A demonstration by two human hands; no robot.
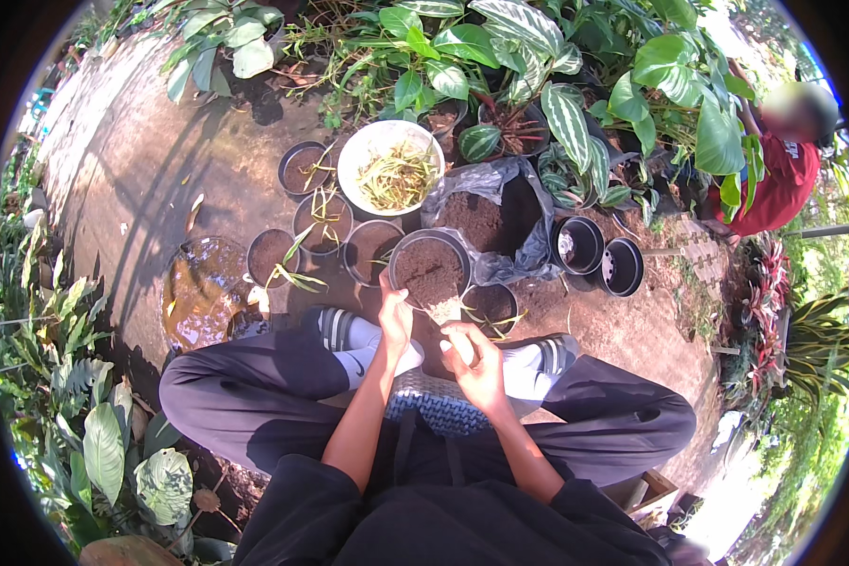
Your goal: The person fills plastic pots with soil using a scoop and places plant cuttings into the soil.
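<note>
A black plastic pot (398, 249) filled with brown soil (428, 265) is in front of me, its mouth tipped up toward my face. My left hand (396, 318) grips its near left side. In my right hand (475, 364) is the pale handle of a small trowel (461, 347); its soil-covered blade reaches over the pot's near rim onto the soil. Just beyond lies an open plastic sack (492, 173) of dark soil. A pot with a thin-leaved cutting (495, 304) stands to the right, partly behind my right hand.
Several soil-filled pots (272, 255) with limp cuttings stand left, beside a clear basin of brown water (209, 290). A white bucket (390, 131) holds cut plants. Two black pots (621, 267) sit right. Leafy potted plants (523, 42) line the back. A person in red (771, 184) is far right.
</note>
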